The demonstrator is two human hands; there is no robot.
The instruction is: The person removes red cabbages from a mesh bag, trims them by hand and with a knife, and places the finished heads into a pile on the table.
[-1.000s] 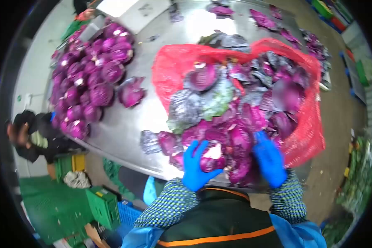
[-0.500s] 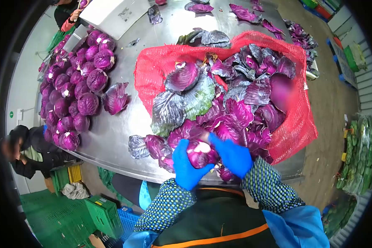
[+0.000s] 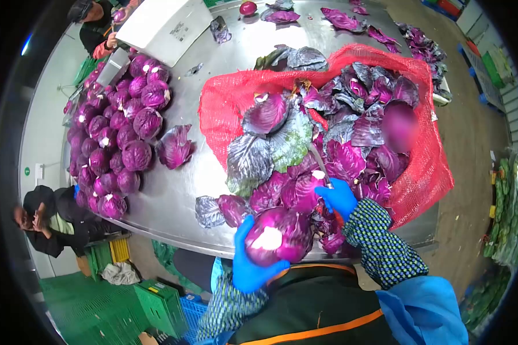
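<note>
A trimmed red cabbage (image 3: 293, 230), its pale cut stem end showing, rests in my left hand (image 3: 250, 260), whose blue-gloved thumb and fingers curve round its near side. Blue-gloved too, my right hand (image 3: 338, 199) is closed on a knife (image 3: 319, 158); the narrow blade points away from me over the leaves. Loose purple leaves (image 3: 270, 192) lie just beyond the cabbage. Behind them, a red mesh sack (image 3: 224, 103) is spread on the metal table, heaped with dark outer leaves (image 3: 360, 129).
At left, a big pile of red cabbages (image 3: 118, 135) sits on the metal table (image 3: 181, 192), with a single leaf (image 3: 175, 146) beside it. A white box (image 3: 164, 29) stands at the back near another person (image 3: 95, 26). A second person (image 3: 54, 221) is at far left, above green crates (image 3: 161, 305).
The cabbage now shows its cut end toward me in my left hand. My right hand has moved off it to the right, and the knife has come into clear sight.
</note>
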